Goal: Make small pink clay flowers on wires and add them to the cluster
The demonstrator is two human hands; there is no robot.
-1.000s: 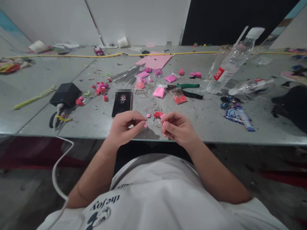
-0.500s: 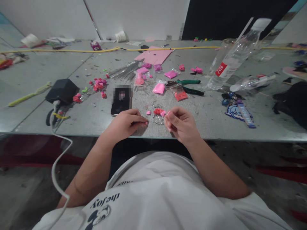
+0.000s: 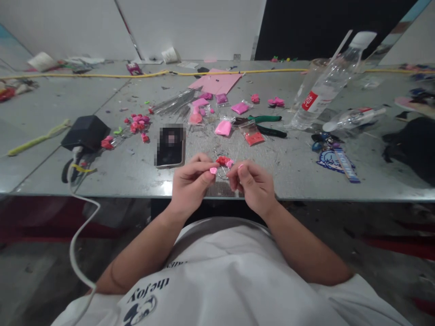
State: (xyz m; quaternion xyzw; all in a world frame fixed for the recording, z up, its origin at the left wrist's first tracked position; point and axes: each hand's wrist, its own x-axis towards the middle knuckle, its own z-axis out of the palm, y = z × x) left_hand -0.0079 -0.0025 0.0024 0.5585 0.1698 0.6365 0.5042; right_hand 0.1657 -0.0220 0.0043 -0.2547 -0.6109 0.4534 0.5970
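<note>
Between the thumb and fingers of my left hand (image 3: 193, 181) is a small pink clay piece (image 3: 213, 170). My right hand (image 3: 253, 183) is pinched closed near the table edge, with a bit of pink clay (image 3: 241, 167) showing at the fingertips. Just beyond and between both hands lies a wire ring (image 3: 222, 174) bearing red and pink clay pieces (image 3: 223, 160); my fingers partly hide it. A phone (image 3: 170, 146) lies left of the ring. Farther back are a bag of pink clay (image 3: 223, 127) and a bag of red clay (image 3: 253, 134).
Green-handled pliers (image 3: 268, 119) lie behind the red bag. A plastic bottle (image 3: 331, 86) stands at right, another bottle (image 3: 355, 118) on its side. At left are a black adapter (image 3: 84, 131) with a white cable (image 3: 86, 235) and several clay flowers (image 3: 137, 122). A yellow cord (image 3: 238, 71) crosses the back.
My left hand has moved right and up with a pink clay piece now in its fingertips. The loose pink piece beside the ring is gone from the table. My right hand stays nearly in place.
</note>
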